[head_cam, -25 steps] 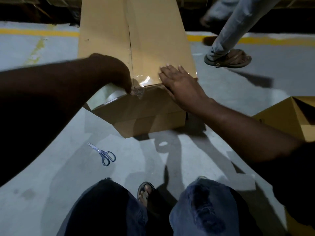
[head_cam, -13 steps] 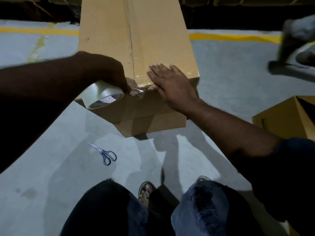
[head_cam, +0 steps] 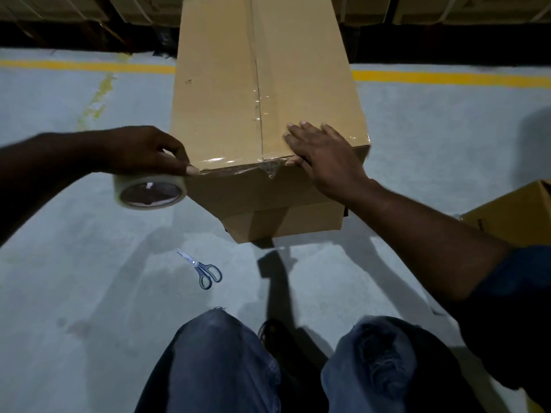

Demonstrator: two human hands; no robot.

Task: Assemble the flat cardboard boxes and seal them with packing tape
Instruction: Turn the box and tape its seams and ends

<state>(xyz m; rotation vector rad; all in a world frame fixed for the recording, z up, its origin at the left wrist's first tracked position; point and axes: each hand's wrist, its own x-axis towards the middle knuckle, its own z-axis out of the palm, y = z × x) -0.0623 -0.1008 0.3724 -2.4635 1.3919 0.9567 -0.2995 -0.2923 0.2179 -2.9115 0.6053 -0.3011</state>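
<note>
A tall brown cardboard box point(head_cam: 220, 93) stands on the floor in front of me, its top seam covered with clear tape. My left hand point(head_cam: 143, 150) grips a roll of clear packing tape point(head_cam: 149, 190) at the box's near left corner, and a strip of tape runs along the near top edge. My right hand point(head_cam: 322, 150) lies flat with straight fingers on the box top near the right corner, thumb over the edge by the crumpled tape end.
Blue-handled scissors point(head_cam: 202, 268) lie on the grey concrete floor below the box. Another open cardboard box point(head_cam: 512, 216) sits at the right edge. A yellow floor line point(head_cam: 89, 66) runs behind. My knees point(head_cam: 226, 353) are at the bottom.
My left hand has pulled the tape roll leftward along the near edge, out past the left corner. My right hand stays pressed on the box top. The passer-by at the right has left the view.
</note>
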